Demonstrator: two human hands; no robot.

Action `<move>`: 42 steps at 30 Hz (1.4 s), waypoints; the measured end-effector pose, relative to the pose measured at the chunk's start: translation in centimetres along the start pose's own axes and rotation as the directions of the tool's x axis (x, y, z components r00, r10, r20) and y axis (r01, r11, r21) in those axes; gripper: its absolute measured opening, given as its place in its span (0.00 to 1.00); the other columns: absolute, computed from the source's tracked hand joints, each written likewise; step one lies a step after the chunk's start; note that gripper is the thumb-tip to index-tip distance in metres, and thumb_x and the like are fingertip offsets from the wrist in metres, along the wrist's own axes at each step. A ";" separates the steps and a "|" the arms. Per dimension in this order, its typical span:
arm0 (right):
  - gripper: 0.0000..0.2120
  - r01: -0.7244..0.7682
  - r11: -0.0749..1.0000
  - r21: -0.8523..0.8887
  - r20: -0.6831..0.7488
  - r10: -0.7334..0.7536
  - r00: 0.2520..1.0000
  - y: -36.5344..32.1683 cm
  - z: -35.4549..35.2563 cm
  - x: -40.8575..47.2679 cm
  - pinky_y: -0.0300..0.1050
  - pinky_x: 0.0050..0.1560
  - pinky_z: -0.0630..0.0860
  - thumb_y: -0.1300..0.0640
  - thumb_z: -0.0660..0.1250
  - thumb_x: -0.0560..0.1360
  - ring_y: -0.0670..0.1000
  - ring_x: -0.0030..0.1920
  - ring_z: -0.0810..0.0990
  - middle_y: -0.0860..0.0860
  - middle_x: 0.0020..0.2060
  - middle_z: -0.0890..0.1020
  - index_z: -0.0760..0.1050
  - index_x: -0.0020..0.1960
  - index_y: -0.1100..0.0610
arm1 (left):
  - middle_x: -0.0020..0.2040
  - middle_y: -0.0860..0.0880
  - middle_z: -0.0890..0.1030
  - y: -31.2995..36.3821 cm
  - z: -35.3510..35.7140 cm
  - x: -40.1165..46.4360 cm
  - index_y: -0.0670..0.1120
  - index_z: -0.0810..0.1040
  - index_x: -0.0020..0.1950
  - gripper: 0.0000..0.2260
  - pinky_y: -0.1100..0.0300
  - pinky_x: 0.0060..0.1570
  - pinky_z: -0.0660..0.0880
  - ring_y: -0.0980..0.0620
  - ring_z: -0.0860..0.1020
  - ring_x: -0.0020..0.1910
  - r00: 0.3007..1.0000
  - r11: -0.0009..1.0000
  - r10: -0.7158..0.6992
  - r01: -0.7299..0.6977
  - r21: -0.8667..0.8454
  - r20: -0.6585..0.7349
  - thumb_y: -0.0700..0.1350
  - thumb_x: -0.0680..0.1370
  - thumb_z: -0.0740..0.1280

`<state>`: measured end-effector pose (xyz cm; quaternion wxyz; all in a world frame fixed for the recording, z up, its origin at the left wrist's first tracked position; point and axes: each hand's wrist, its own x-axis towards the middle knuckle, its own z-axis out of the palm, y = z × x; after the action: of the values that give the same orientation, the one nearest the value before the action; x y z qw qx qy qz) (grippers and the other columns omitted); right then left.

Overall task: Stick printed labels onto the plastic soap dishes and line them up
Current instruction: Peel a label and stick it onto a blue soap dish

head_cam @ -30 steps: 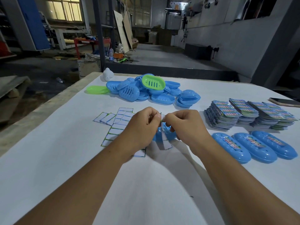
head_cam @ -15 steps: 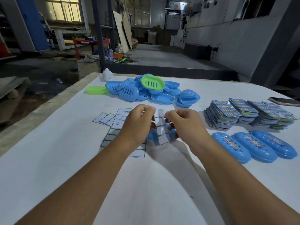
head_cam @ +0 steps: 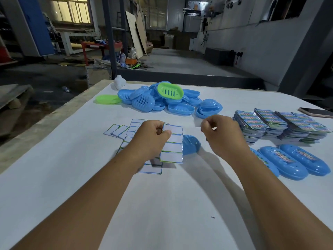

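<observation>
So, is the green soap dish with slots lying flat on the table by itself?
No, the green soap dish sits tilted on top of the pile of blue dishes at the far side of the table.

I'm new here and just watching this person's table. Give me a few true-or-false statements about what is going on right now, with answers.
1. The left hand holds a white backing sheet with green-edged blank panels. True.
2. The right hand is empty. False: it pinches a small peeled label.
3. Three labelled blue plastic soap dishes lie side by side on the right. True.
4. Every dish in the far pile of plastic soap dishes is blue. False: a green slotted dish sits on top.
</observation>
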<state>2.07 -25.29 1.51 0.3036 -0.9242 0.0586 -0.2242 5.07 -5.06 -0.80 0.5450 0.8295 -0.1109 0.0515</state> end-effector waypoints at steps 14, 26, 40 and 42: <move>0.09 -0.057 0.991 0.124 0.043 0.052 0.998 -0.5 0.1 -0.3 0.45 0.41 0.80 0.51 0.66 0.71 0.44 0.36 0.81 0.40 0.30 0.83 0.82 0.35 0.49 | 0.56 0.49 0.79 -0.4 -2.8 0.3 0.53 0.78 0.54 0.07 0.53 0.55 0.73 0.47 0.77 0.55 0.990 0.622 0.103 0.011 0.783 -0.096 0.49 0.77 0.66; 0.09 0.111 0.990 0.090 -0.050 -0.106 0.993 -1.9 1.5 -1.5 0.42 0.36 0.74 0.47 0.68 0.71 0.44 0.34 0.79 0.43 0.31 0.81 0.78 0.35 0.50 | 0.44 0.54 0.86 2.6 1.2 -1.7 0.51 0.87 0.47 0.06 0.57 0.55 0.78 0.55 0.83 0.48 1.000 0.989 0.016 -0.012 -0.147 0.027 0.50 0.77 0.72; 0.06 0.149 0.974 0.170 -0.022 -0.147 0.989 -1.1 1.9 -1.0 0.38 0.37 0.70 0.48 0.68 0.78 0.38 0.34 0.79 0.31 0.32 0.80 0.83 0.46 0.44 | 0.35 0.55 0.85 1.8 0.9 -0.8 0.52 0.85 0.38 0.07 0.72 0.33 0.73 0.63 0.78 0.32 0.986 0.974 -0.060 0.023 -0.227 -0.156 0.52 0.73 0.75; 0.07 0.058 0.977 0.207 -0.028 -0.054 0.998 -0.8 1.6 -0.6 0.41 0.40 0.75 0.48 0.70 0.76 0.41 0.36 0.81 0.37 0.33 0.82 0.82 0.40 0.46 | 0.35 0.50 0.85 1.8 1.0 -0.8 0.50 0.86 0.38 0.07 0.71 0.30 0.73 0.62 0.77 0.30 0.988 0.973 -0.077 0.044 -0.226 -0.138 0.51 0.73 0.76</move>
<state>2.26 -23.64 0.64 0.3915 -0.8861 0.0121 -0.2478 3.85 -6.54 0.27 0.6424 0.7602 -0.0507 0.0825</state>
